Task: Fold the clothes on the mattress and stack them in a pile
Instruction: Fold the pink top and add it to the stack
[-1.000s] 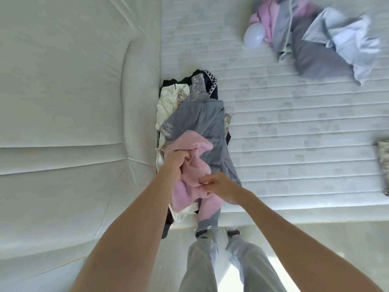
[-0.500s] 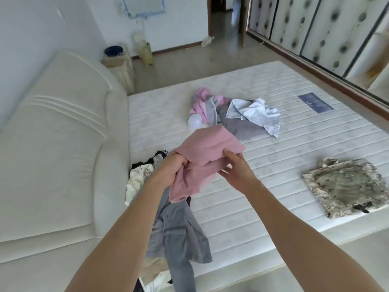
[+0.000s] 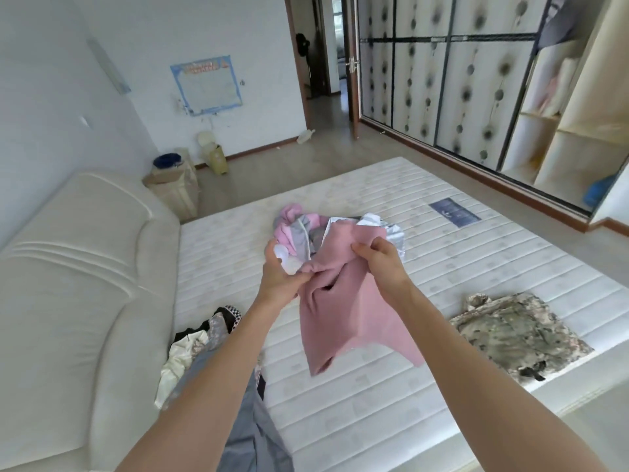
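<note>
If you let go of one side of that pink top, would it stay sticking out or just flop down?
It would probably flop. The pink top already sags in soft folds below the left hand and right hand that grip its upper edge. It also looks fairly light, since pinching fingers alone hold it above the mattress. It bunches where gripped, so it seems unlikely to slip.

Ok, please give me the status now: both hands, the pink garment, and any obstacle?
Left hand and right hand: both grip pink garment, held above mattress. Garment hangs unfolded. Camouflage garment lies folded at right. Nothing in the way.
</note>
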